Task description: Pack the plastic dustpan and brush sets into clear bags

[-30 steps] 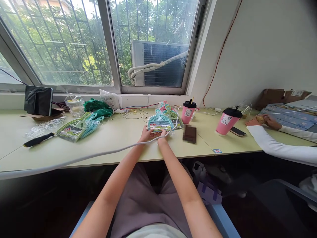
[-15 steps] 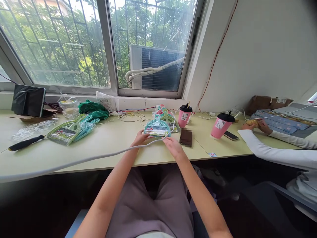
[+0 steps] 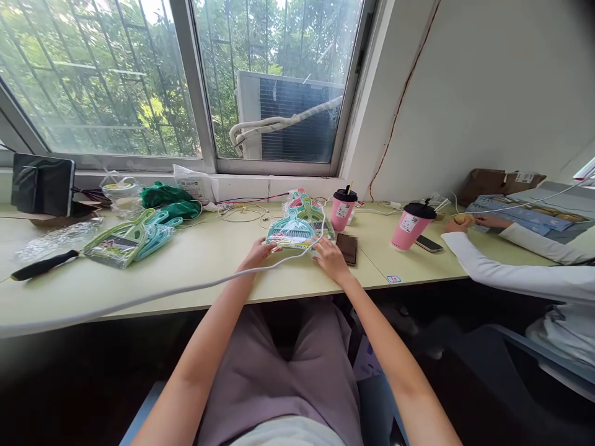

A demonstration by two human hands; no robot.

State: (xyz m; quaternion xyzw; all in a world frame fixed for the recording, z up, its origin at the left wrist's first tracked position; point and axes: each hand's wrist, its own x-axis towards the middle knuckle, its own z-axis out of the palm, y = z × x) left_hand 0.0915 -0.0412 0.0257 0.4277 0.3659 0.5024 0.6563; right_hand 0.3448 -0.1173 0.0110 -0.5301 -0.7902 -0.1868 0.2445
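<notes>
My left hand (image 3: 257, 251) grips the left edge of a teal packaged brush-and-dustpan set (image 3: 290, 232) that lies on the pale green desk (image 3: 186, 269). My right hand (image 3: 329, 257) rests with fingers spread at the pack's right corner, beside a dark phone (image 3: 348, 247). More teal, green and pink packs (image 3: 307, 207) are stacked just behind it. A white cable (image 3: 186, 290) runs across the desk over my left wrist.
A second pile of green and teal packs (image 3: 125, 236) lies at left, with a black-handled tool (image 3: 39, 265), a black stand (image 3: 41, 184) and bags. Two pink cups (image 3: 343, 208) (image 3: 409, 225) stand at right. Another person's white-sleeved arm (image 3: 506, 272) reaches onto the desk at far right.
My right hand has let go of the pack's front edge and moved right, spreading flat next to the phone. The view has shifted slightly left and down.
</notes>
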